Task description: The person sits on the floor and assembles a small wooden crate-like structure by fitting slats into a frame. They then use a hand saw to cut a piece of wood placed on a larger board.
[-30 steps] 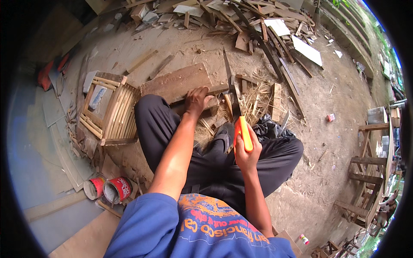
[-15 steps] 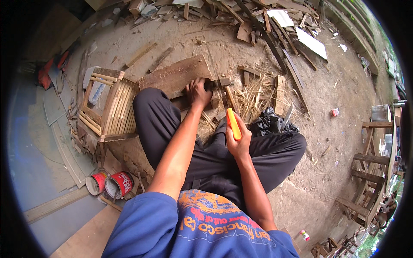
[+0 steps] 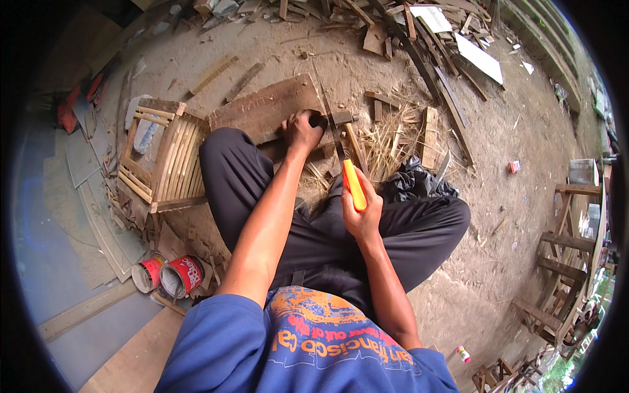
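My right hand (image 3: 364, 213) is closed round the yellow-orange handle of a hand saw (image 3: 354, 187). Its thin dark blade points away from me, passing along the right end of a brown wooden board (image 3: 265, 111). With curled fingers, my left hand (image 3: 304, 133) grips that board near its right end, just left of the blade; some fingertips are hidden. Right of the blade lies a hammer (image 3: 354, 141) with a wooden handle. My crossed legs in dark trousers are close below the board.
A slatted wooden frame (image 3: 171, 157) stands left of my knee. Straw-like shavings (image 3: 386, 141), a black plastic bag (image 3: 413, 180) and a knife blade (image 3: 443, 168) lie to the right. Red cans (image 3: 185, 274) sit lower left. Scrap wood (image 3: 419, 59) is heaped at the far side.
The whole view has shifted slightly, with the board and hammer a little higher in the picture. Both hands keep their holds; the saw has moved only slightly.
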`<move>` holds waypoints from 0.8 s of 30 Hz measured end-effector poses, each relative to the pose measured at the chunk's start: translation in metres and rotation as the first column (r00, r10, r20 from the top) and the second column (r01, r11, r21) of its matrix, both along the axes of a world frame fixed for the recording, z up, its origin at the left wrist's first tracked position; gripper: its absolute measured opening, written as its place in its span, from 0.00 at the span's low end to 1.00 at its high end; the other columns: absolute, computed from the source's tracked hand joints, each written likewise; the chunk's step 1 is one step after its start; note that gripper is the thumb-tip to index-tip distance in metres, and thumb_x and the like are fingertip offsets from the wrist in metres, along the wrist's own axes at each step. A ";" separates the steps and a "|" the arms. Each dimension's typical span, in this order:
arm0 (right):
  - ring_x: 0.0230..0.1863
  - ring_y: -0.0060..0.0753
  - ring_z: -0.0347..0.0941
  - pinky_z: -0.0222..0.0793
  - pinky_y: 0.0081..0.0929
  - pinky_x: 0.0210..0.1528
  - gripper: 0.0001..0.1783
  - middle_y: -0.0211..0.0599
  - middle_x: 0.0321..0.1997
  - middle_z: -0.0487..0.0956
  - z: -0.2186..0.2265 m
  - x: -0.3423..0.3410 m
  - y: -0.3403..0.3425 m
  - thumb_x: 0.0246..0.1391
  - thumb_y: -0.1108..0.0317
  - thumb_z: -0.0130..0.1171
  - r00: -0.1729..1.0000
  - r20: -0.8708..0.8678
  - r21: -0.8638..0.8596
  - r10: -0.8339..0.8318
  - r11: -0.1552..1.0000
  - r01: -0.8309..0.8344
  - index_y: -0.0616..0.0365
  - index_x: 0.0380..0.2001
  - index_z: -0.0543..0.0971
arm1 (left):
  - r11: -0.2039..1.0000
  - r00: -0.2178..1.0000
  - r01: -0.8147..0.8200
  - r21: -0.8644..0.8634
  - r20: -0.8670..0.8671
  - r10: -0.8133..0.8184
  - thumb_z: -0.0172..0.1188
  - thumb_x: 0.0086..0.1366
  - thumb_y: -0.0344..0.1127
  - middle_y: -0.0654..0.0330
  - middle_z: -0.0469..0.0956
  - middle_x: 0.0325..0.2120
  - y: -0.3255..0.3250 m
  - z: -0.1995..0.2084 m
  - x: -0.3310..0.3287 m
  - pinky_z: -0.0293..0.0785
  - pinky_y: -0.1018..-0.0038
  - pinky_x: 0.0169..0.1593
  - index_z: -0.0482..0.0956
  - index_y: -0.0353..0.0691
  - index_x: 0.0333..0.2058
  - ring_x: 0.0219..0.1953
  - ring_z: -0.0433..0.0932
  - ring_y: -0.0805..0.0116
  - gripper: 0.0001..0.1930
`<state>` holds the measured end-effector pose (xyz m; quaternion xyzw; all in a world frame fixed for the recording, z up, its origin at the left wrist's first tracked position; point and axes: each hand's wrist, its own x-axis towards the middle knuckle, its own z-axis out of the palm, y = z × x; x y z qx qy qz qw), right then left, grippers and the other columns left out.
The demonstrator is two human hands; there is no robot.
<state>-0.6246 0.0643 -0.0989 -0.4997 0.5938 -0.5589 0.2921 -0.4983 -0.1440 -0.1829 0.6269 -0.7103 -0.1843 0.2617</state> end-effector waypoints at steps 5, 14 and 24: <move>0.32 0.28 0.83 0.77 0.24 0.37 0.28 0.43 0.34 0.84 -0.003 0.001 -0.001 0.54 0.77 0.59 0.999 -0.033 -0.023 -0.010 1.000 0.010 0.68 0.60 0.73 | 1.000 1.000 0.010 -0.002 -0.006 -0.010 0.65 0.57 0.53 0.56 0.83 0.43 0.001 0.000 -0.001 0.63 0.59 0.57 0.86 0.48 0.38 0.50 0.77 0.53 0.18; 0.32 0.28 0.83 0.77 0.24 0.39 0.30 0.42 0.33 0.83 0.004 0.001 0.001 0.54 0.77 0.58 0.999 -0.035 0.021 0.030 0.999 -0.030 0.68 0.62 0.71 | 1.000 1.000 0.008 0.003 0.004 -0.008 0.64 0.57 0.53 0.55 0.83 0.42 0.002 0.002 0.000 0.63 0.58 0.57 0.86 0.48 0.38 0.49 0.77 0.53 0.17; 0.32 0.26 0.82 0.77 0.22 0.38 0.29 0.44 0.35 0.84 0.005 0.006 0.004 0.55 0.77 0.59 1.000 0.003 0.085 0.017 0.996 -0.017 0.68 0.61 0.71 | 1.000 1.000 -0.005 -0.012 0.008 0.005 0.63 0.58 0.53 0.55 0.82 0.41 0.005 0.007 -0.003 0.63 0.58 0.57 0.85 0.47 0.36 0.49 0.77 0.52 0.17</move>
